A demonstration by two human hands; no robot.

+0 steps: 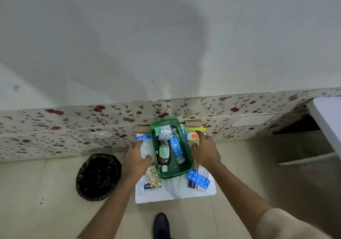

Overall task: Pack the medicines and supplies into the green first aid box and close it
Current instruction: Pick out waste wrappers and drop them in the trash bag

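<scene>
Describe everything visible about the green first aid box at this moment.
The green first aid box is an open plastic tray, no lid visible, standing on a small white table against the floral wall. Inside lie a brown bottle, a blue blister strip, and small packets. The left hand touches its left rim; the right hand hovers beside it.

Single head-worn wide-angle view, looking steeply down and forward from standing height. Left hand (135, 158) and right hand (204, 152) sit low centre, far below the lens; wall fills everything beyond them.
</scene>
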